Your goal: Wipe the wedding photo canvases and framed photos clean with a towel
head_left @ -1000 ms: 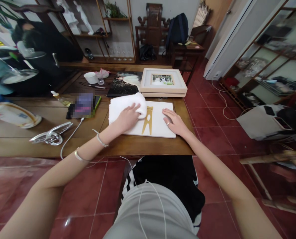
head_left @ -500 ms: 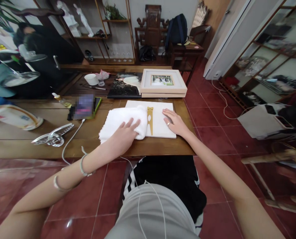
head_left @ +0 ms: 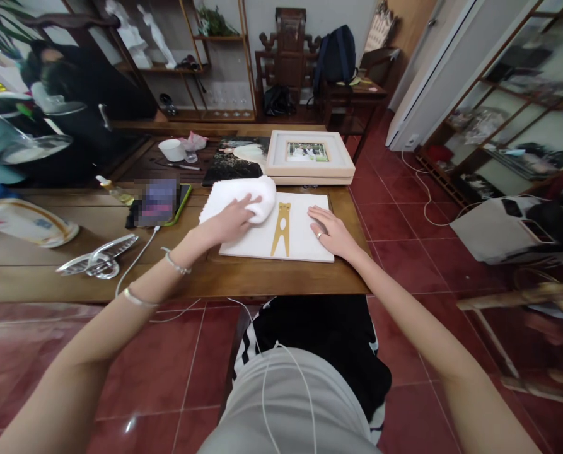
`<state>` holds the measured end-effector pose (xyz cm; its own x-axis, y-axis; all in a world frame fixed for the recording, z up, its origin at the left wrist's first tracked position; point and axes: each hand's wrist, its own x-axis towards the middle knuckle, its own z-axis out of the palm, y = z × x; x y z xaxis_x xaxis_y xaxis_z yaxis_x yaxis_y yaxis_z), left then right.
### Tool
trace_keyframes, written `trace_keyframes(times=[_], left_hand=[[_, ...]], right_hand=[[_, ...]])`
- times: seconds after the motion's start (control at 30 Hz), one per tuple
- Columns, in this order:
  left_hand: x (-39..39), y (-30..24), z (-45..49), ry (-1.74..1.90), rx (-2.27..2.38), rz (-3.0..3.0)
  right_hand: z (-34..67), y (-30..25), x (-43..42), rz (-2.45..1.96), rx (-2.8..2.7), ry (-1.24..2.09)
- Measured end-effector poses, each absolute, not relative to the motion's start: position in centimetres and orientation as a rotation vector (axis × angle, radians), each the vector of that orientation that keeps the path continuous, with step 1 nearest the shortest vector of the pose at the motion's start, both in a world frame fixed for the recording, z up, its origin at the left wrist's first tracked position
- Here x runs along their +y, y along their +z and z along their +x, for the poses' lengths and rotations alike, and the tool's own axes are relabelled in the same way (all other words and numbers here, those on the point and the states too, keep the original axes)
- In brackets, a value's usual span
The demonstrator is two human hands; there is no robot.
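The light is soft (a small glare [head_left: 130, 424] on the floor [head_left: 158, 372]), the edges stretched, blurry.

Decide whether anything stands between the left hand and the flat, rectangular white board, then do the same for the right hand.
For the left hand, yes: a fluffy white cloth lies under its fingers, over the upper-left part of the board. For the right hand, nothing visible: it rests on the board's right side.

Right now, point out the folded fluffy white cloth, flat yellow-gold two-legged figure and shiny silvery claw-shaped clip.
Folded fluffy white cloth [head_left: 227, 194]: head view, on its upper face.
Flat yellow-gold two-legged figure [head_left: 284, 213]: head view, on its body, above the white hole.
Shiny silvery claw-shaped clip [head_left: 96, 258]: head view, near its middle.
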<state>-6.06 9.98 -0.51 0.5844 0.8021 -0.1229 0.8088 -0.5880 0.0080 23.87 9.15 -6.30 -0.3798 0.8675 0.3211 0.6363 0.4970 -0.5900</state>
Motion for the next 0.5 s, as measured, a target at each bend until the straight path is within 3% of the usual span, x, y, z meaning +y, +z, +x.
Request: trace_keyframes(times=[0.2, 0.5], left_hand=[[11.1, -1.1, -6.5, -0.127, 1.468, 2.685], [-0.3, 1.1, -4.9, -0.284, 1.404, 2.759]], right_hand=[[23.8, -6.4, 9.1, -1.234, -2.148, 0.48], [23.8, -6.3, 9.1, -1.229, -2.147, 0.479]])
